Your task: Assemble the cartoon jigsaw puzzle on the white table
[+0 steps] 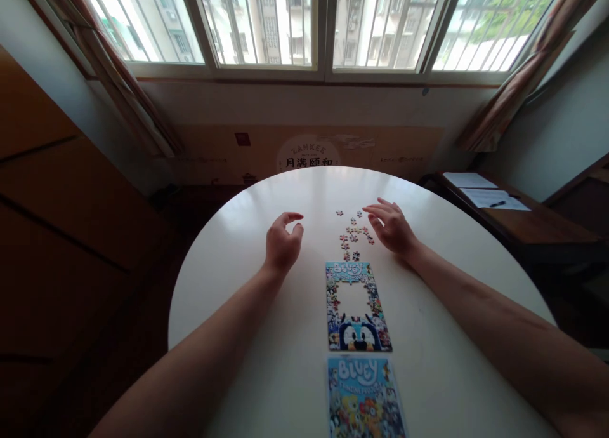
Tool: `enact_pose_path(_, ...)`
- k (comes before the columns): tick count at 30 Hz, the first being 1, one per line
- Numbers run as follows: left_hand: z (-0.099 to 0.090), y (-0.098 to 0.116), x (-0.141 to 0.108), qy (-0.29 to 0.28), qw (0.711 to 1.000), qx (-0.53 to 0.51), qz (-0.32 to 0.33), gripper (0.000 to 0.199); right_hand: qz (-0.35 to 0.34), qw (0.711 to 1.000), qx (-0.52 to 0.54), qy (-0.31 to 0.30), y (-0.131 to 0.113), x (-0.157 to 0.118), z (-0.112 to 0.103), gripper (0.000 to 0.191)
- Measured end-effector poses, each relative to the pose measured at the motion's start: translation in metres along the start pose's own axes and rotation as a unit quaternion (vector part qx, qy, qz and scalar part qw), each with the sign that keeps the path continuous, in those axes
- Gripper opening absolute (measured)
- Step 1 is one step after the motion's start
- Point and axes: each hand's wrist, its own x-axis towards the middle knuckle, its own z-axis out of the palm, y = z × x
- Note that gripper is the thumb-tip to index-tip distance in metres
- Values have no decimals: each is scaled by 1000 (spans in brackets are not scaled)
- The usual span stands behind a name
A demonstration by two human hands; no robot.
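Several loose jigsaw pieces (354, 238) lie scattered on the white table between my hands. My right hand (391, 227) hovers at their right side, fingers stretched out, its fingertips close to a piece (360, 214) at the far end. To the left of the pieces is my left hand (284, 240), thumb and forefinger apart with nothing between them. Nearer to me lies a Bluey jigsaw puzzle (358, 333), its border joined and a gap in its middle showing the table. Below it sits a matching Bluey picture sheet (364, 393), cut off by the bottom edge of the view.
The round white table (214, 285) has its far edge near a large printed cardboard box (209, 149) under the window. On the right, a wooden side table (533, 228) holds papers (495, 199) and a pen (498, 204). A wooden cabinet (57, 203) stands at left.
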Motion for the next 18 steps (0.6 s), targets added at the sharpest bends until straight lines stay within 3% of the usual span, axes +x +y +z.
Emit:
enact_pose_path(5, 5, -5, 2, 12, 1000, -25, -5, 21, -65, 997, -39, 8, -29, 4, -8, 33)
enact_pose_path(7, 8, -8, 3, 11, 999, -35, 3, 21, -81, 994, -69, -23, -39, 17, -7, 33)
enact_pose_path(10, 12, -13, 7, 18, 998, -52, 16, 22, -69, 985, -111, -116, -47, 46, -1, 38)
enact_pose_path(13, 15, -20, 13, 38, 997, -68, 17, 22, -37, 955, -171, -239, -48, 75, 9, 46)
enact_pose_path(18, 15, -28, 22, 59, 995, -80, 5, 22, -36, 936, -189, -294, -47, 94, 23, 35)
